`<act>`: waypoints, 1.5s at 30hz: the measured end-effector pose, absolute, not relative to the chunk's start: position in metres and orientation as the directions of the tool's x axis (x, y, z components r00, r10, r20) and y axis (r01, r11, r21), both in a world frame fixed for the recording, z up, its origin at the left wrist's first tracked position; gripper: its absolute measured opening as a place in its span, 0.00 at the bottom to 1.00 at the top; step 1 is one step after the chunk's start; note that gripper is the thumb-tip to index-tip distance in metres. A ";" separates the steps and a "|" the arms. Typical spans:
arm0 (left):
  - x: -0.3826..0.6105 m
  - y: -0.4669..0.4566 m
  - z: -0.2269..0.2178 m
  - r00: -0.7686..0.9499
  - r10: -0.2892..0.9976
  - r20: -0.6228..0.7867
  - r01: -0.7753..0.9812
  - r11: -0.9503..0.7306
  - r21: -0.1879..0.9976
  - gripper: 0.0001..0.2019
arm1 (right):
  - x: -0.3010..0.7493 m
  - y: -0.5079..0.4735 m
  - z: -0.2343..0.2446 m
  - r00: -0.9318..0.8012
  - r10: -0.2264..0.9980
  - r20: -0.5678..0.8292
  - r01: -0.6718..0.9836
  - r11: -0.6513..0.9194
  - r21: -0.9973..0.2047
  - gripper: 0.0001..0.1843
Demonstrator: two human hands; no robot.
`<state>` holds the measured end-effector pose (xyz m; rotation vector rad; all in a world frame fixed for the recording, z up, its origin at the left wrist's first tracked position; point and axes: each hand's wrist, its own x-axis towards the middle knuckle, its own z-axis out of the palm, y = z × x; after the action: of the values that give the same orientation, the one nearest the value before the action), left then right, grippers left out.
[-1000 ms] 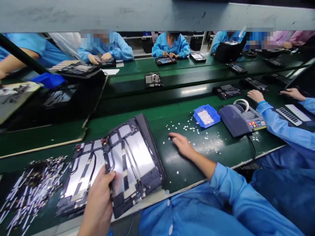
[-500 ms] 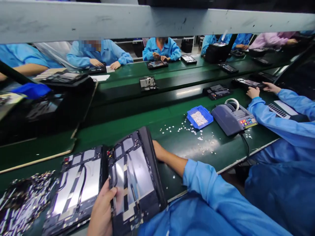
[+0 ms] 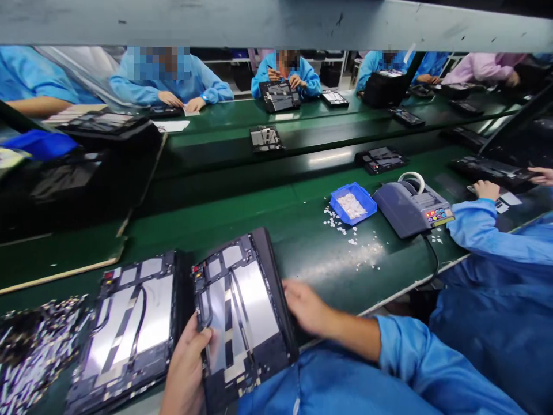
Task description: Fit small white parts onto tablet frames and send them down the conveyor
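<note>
My left hand (image 3: 190,363) is closed on the left edge of an opened tablet (image 3: 254,300), thumb on its face. The tablet is tilted up; its silvery battery area, black ribbon cables and dark back cover show. My right hand (image 3: 309,308) is by the tablet's right edge, fingers loosely extended, their tips partly hidden behind it; I cannot tell if they touch. Just left lies a second opened tablet (image 3: 133,323). Farther left is a pile of thin shiny strips (image 3: 38,351), apparently ribbon cables.
A blue tray (image 3: 367,210) of small white pieces stands beside a grey tape dispenser (image 3: 406,213); white scraps (image 3: 367,251) lie scattered nearby. A co-worker's hand (image 3: 486,190) is at the right. Tablets (image 3: 265,138) lie across the line. A metal beam (image 3: 216,23) crosses overhead.
My right hand has come out from behind the tablet, toward me and rightward. Several white scraps left of the tray are gone from the table. The left hand keeps its hold.
</note>
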<state>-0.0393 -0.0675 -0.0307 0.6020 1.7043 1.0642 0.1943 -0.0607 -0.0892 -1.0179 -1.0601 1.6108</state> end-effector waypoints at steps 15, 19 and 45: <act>0.027 -0.053 -0.066 0.051 0.957 -0.287 0.100 0.281 0.954 0.27 | 0.305 -0.025 -0.091 0.213 0.977 0.016 0.083 -0.002 -0.997 0.22; 0.023 -0.062 -0.063 0.112 0.965 -0.235 0.546 0.138 0.826 0.26 | 0.270 -0.066 -0.100 0.108 0.993 -0.038 0.248 -0.064 -0.967 0.26; 0.009 0.015 -0.072 0.536 0.732 0.420 0.735 -0.649 0.194 0.11 | 0.219 0.014 -0.065 -0.253 0.967 -0.036 0.396 0.070 -0.916 0.14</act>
<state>0.0091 0.0146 -0.0718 2.7584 1.3182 0.7505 0.2188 0.0141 -0.0649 -1.3629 -1.7231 1.1613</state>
